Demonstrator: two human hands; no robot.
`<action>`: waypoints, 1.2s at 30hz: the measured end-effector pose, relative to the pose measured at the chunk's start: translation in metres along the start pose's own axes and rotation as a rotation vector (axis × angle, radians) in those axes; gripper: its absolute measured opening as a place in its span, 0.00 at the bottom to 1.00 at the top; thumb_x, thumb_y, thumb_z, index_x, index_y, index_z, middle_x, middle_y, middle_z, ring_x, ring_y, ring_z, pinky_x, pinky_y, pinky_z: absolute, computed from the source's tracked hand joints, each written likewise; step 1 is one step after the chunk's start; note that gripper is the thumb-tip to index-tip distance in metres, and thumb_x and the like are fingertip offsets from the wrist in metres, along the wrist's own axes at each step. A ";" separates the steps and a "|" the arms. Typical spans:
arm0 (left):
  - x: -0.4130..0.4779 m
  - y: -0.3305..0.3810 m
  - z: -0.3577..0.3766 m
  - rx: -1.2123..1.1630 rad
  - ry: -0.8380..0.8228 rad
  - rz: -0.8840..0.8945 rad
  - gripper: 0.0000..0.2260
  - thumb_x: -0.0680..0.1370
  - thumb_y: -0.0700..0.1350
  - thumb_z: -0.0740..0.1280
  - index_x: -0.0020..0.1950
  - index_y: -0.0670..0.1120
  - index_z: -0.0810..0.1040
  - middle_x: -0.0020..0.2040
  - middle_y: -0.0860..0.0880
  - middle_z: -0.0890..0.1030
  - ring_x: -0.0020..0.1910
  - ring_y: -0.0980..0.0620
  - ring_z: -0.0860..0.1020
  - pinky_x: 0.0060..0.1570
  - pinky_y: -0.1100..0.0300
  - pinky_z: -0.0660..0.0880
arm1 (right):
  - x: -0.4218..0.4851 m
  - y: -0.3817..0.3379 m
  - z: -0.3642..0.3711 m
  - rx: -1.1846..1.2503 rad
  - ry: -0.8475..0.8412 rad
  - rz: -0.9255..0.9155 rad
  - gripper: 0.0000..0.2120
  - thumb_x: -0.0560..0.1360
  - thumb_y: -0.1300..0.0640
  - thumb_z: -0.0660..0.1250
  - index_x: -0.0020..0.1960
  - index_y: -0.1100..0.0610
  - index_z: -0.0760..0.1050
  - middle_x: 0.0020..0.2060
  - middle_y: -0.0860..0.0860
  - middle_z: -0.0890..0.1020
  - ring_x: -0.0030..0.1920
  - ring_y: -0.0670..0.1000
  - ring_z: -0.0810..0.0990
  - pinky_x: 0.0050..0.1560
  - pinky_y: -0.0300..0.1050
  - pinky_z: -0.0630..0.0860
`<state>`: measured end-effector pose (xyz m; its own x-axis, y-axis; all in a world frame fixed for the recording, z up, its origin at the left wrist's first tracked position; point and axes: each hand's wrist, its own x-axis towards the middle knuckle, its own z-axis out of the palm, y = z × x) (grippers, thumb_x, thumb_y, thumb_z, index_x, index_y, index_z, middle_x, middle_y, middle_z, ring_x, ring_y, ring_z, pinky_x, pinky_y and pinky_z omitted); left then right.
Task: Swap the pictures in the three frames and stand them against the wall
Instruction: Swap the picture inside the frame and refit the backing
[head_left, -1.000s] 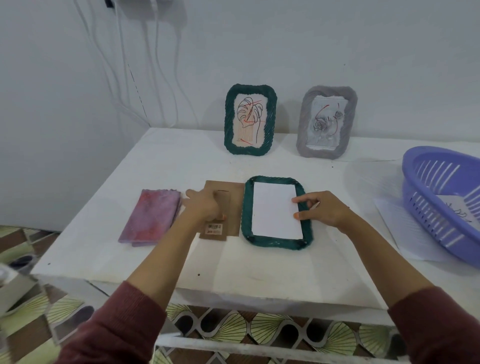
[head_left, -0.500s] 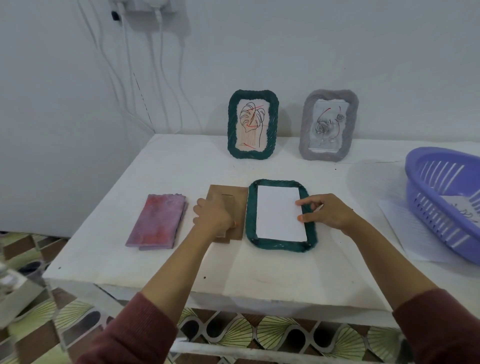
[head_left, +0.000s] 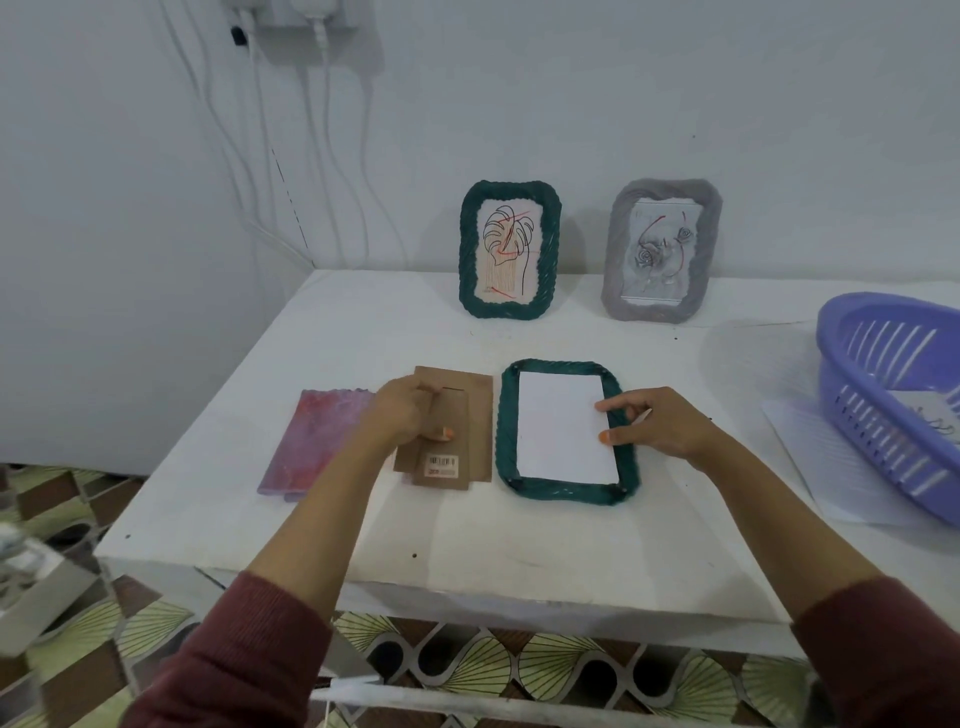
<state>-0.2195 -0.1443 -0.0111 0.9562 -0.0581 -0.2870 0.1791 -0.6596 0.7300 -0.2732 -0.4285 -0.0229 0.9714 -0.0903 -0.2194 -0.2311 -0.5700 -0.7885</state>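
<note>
Now left fingers (head_left: 415, 402) grasp the backing board (head_left: 475, 410), right fingers (head_left: 621, 406) resting released on paper (head_left: 558, 436).

Barcode label (head_left: 442, 464) on the cardboard backing (head_left: 478, 415); print illegible.

One wide-angle view, worn on the person's head, looks forward and down from the near edge of the white surface (head_left: 519, 540). It sits close above it and faces the wall (head_left: 675, 93) behind; tiled floor (head_left: 519, 670) fills the bottom.
</note>
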 end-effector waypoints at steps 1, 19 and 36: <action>-0.001 -0.001 -0.006 -0.084 0.010 0.003 0.27 0.64 0.34 0.76 0.62 0.42 0.75 0.64 0.44 0.73 0.62 0.43 0.73 0.60 0.54 0.73 | 0.000 0.000 0.000 -0.003 -0.001 0.000 0.18 0.67 0.61 0.75 0.55 0.55 0.80 0.33 0.49 0.66 0.34 0.47 0.65 0.36 0.39 0.62; -0.027 0.066 0.032 -0.639 -0.339 -0.042 0.25 0.67 0.29 0.72 0.62 0.43 0.74 0.51 0.44 0.79 0.47 0.46 0.79 0.40 0.57 0.82 | -0.011 -0.009 -0.007 0.097 0.080 -0.050 0.07 0.74 0.51 0.67 0.51 0.49 0.80 0.41 0.55 0.77 0.45 0.51 0.73 0.45 0.37 0.69; -0.016 0.060 0.068 -0.299 -0.153 0.068 0.31 0.64 0.43 0.79 0.63 0.40 0.71 0.63 0.42 0.74 0.60 0.43 0.75 0.60 0.48 0.75 | -0.003 -0.018 0.007 0.139 0.130 0.054 0.19 0.72 0.64 0.69 0.62 0.64 0.74 0.46 0.59 0.81 0.51 0.53 0.78 0.61 0.48 0.73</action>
<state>-0.2399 -0.2337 -0.0045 0.9264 -0.2213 -0.3046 0.1977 -0.4025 0.8938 -0.2726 -0.4122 -0.0118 0.9541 -0.2275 -0.1946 -0.2795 -0.4443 -0.8511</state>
